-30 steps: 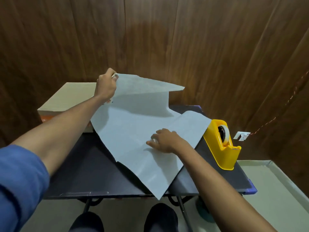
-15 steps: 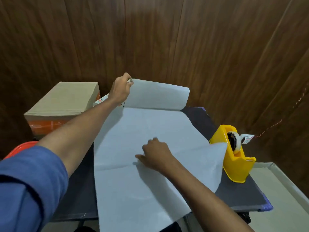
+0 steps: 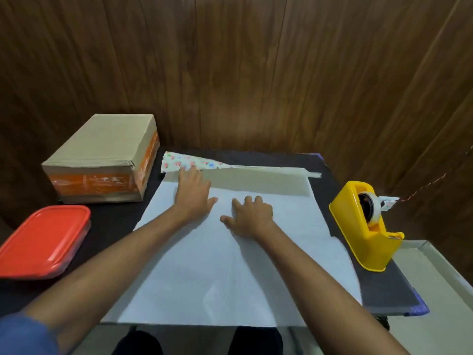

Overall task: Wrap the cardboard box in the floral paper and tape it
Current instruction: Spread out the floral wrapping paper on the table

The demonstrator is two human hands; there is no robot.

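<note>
1. Dark bench (image 3: 384, 290) carries it all; floral paper (image 3: 230, 265) lies white side up, long axis running away from the person, far edge curled to show flowers
2. Cardboard box (image 3: 102, 160) sits far left, off the paper
3. Red-lidded container (image 3: 43, 239) closed, contents hidden
4. Yellow tape dispenser (image 3: 368, 226) at right
5. Left hand (image 3: 193, 193) and right hand (image 3: 249, 216) both flat, fingers spread, pressing the sheet

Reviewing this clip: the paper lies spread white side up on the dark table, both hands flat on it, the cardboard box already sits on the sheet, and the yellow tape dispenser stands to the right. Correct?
Not quite. The head view shows the cardboard box off the paper, standing to its left at the back of the table. The rest holds: white side up, left hand and right hand flat on it, yellow tape dispenser to the right.
</note>
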